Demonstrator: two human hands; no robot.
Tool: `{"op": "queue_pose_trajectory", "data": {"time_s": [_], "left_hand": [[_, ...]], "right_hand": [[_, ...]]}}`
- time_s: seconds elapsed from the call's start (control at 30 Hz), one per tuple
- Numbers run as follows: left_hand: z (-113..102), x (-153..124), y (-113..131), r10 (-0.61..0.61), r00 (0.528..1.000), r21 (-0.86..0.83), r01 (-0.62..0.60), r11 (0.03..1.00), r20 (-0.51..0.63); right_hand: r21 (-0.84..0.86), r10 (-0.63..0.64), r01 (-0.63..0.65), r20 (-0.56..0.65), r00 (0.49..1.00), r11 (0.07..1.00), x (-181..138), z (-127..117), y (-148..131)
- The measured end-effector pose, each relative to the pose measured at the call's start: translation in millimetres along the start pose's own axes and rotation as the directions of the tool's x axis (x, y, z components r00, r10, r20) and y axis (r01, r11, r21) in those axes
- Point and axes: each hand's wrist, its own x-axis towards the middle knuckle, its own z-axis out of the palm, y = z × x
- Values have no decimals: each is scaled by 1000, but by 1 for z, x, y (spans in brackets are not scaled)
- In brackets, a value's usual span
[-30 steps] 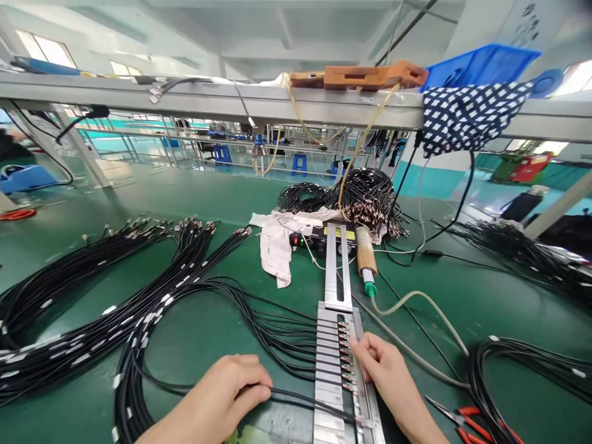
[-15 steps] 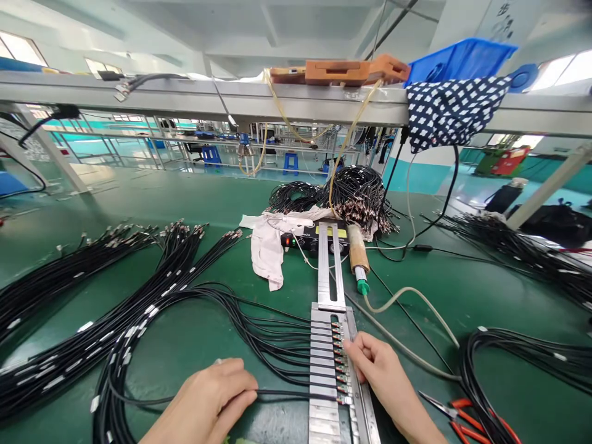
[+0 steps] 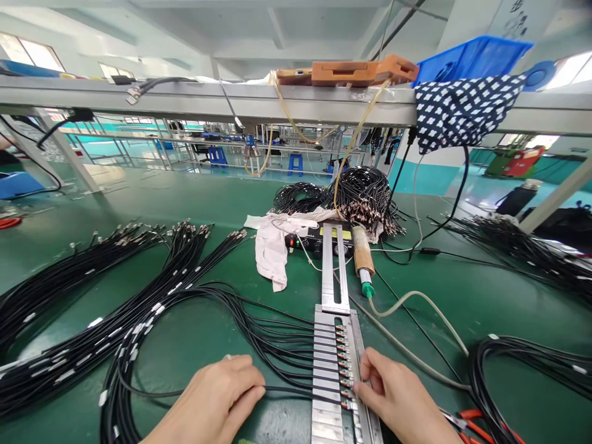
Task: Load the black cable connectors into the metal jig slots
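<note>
A slotted metal fixture [image 3: 326,370] lies on the green table, with several black cables [image 3: 282,345] seated in its slots, connector tips [image 3: 345,364] pointing right. My left hand [image 3: 217,401] pinches a black cable [image 3: 287,391] just left of the fixture. My right hand [image 3: 398,394] rests at the fixture's right rail, fingertips curled against the connector ends near the lowest filled slot. Whether those fingers hold anything is unclear.
Bundles of black cables [image 3: 106,308] spread over the left of the table, more at the right [image 3: 531,364]. A soldering iron [image 3: 364,259], a white cloth [image 3: 271,246] and a control box [image 3: 314,240] lie behind the fixture. Red-handled pliers [image 3: 472,422] sit at lower right.
My right hand has slid down along the fixture's rail toward the lower connectors. My left hand stays on the same cable, now seated in the slot.
</note>
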Motion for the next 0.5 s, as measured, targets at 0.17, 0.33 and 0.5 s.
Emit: {"op": "queue_pose_trajectory", "data": {"time_s": [0.17,0.33,0.5], "left_hand": [[1,1,-2,2,999,-36,-1,999,41],[5,5,6,-56,988,-130,74,989,141],[8,9,18,-92,989,-238,117,964,116]], "right_hand": [[-88,-6,5,-14,1000,996,-6,6,1],[-163,-4,-7,-65,998,987,-8,18,1],[-340,-5,-43,-139,990,940,-8,35,4]]}}
